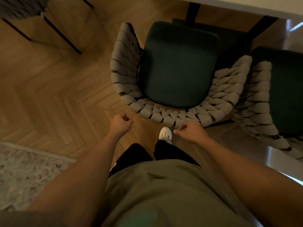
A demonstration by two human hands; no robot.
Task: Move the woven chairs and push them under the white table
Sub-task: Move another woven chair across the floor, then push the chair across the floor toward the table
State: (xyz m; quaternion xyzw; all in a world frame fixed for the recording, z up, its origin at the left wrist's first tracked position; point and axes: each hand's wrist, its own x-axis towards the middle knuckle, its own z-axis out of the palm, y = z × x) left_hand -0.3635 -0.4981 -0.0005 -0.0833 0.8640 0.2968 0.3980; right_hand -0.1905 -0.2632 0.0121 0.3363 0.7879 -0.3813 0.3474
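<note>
Woven chair [177, 68], white table [262, 5], left hand [120, 123], right hand [191, 131], both curled

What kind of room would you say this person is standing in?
Most likely a home dining area: two woven chairs with dark cushions sit at a white table, on a herringbone wood floor with a patterned rug nearby.

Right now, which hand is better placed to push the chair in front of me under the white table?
The right hand. It is close to the chair's woven back, almost at the rim, while the left hand is off to the side over the floor. Both hold nothing.
</note>
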